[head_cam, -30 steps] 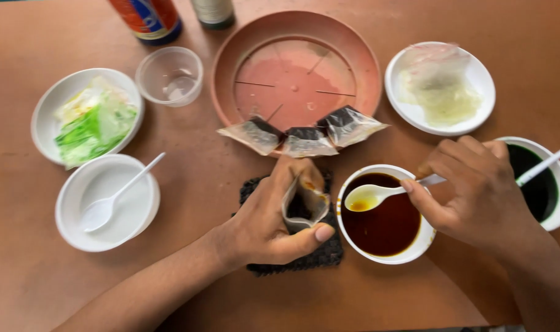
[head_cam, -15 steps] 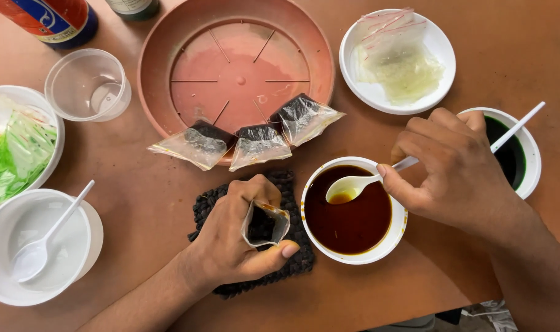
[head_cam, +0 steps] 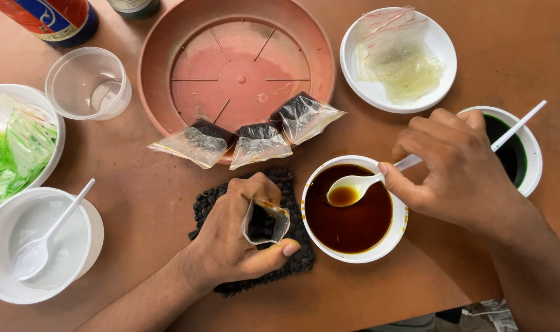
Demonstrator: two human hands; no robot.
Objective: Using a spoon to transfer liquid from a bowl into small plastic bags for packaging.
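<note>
Right hand (head_cam: 458, 169) is pinching a white plastic spoon (head_cam: 360, 184) by its handle, fingers closed around it, the handle running up and right, the bowl of the spoon pointing left and carrying brown liquid over the white bowl of dark brown liquid (head_cam: 352, 209). Left hand (head_cam: 237, 240) is gripping a small clear plastic pouch (head_cam: 264, 222), fingers and thumb clamped on its sides, mouth opening toward the spoon, resting over a black beaded mat (head_cam: 292, 261). Just above, three filled pouches (head_cam: 255, 136) are leaning on the rim of a terracotta-coloured saucer (head_cam: 169, 37). At the right, a bowl of dark green liquid (head_cam: 526, 154) is sitting beside the hand.
</note>
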